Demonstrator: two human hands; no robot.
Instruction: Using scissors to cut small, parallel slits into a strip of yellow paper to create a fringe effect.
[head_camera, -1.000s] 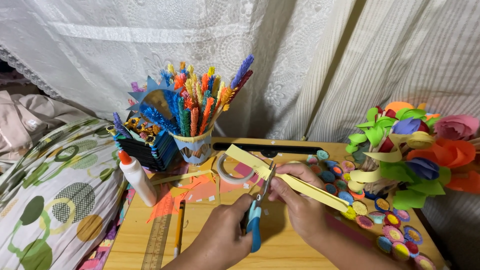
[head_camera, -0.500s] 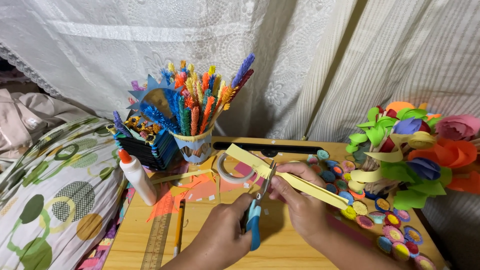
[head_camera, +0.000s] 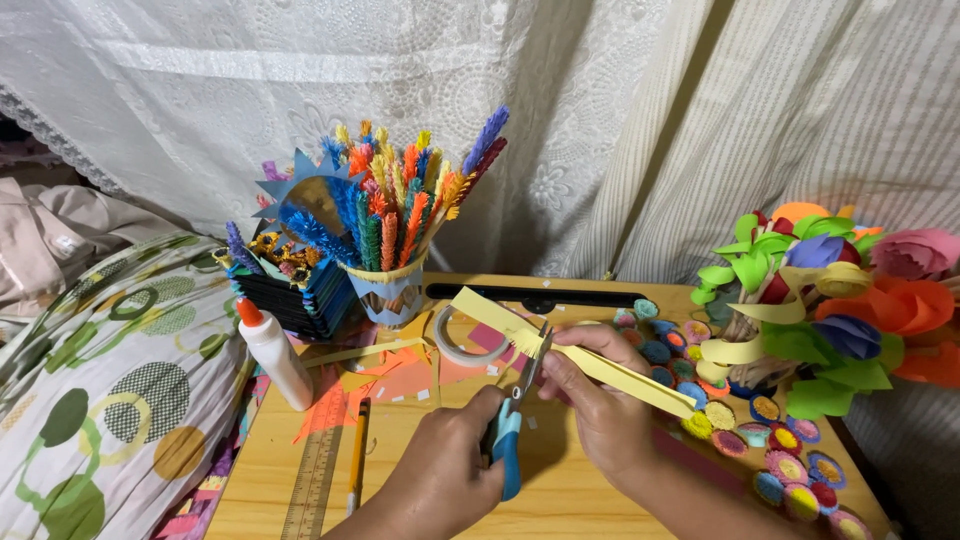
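Nearest the camera, the left hand (head_camera: 450, 470) is closed through the blue handles of a pair of scissors (head_camera: 512, 420), whose blades point up and away and meet the edge of a long yellow paper strip (head_camera: 570, 355). The right hand (head_camera: 600, 400) is clamped on that strip, thumb on top and fingers beneath, holding it slantwise above the wooden table (head_camera: 560, 500). The step in hand looks like snipping short cuts along the strip's edge. The next move would seem to call for sliding the strip a little through the right hand's grip and keeping the blades square to the edge, so that the cuts stay even and do not sever it.

On the table to the left lie one wooden ruler (head_camera: 315, 480) and one pencil (head_camera: 357, 455), side by side, with orange paper scraps (head_camera: 400, 375) just beyond them. One white glue bottle (head_camera: 275, 355) with an orange cap stands at the left edge. One roll of tape (head_camera: 465, 335) lies behind the strip. To the right, many small rolled paper discs (head_camera: 770, 450) are scattered, too many to count surely. Farther back stand one cup (head_camera: 395, 290) full of fringed paper sticks, one dark box (head_camera: 290, 290) of small flowers, and one paper flower bouquet (head_camera: 830, 300) at the right. A lace curtain (head_camera: 300, 100) hangs behind.
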